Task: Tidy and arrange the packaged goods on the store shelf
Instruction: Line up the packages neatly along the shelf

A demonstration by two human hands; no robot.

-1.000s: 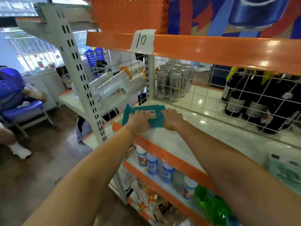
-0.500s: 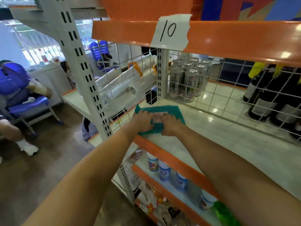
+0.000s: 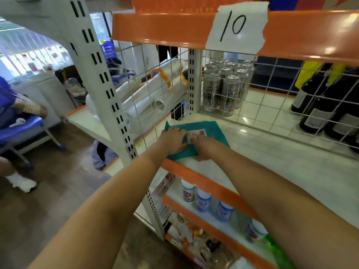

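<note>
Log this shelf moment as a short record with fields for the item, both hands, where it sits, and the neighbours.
item: flat teal plastic package with a pale printed label
left hand: left hand lies flat on the package's left part
right hand: right hand presses its near right edge
place: front left corner of the white shelf board, lying flat
neighbours: silver drink cans behind the wire grid; dark bottles further right
sign: paper tag marked 10 on the orange shelf edge above
</note>
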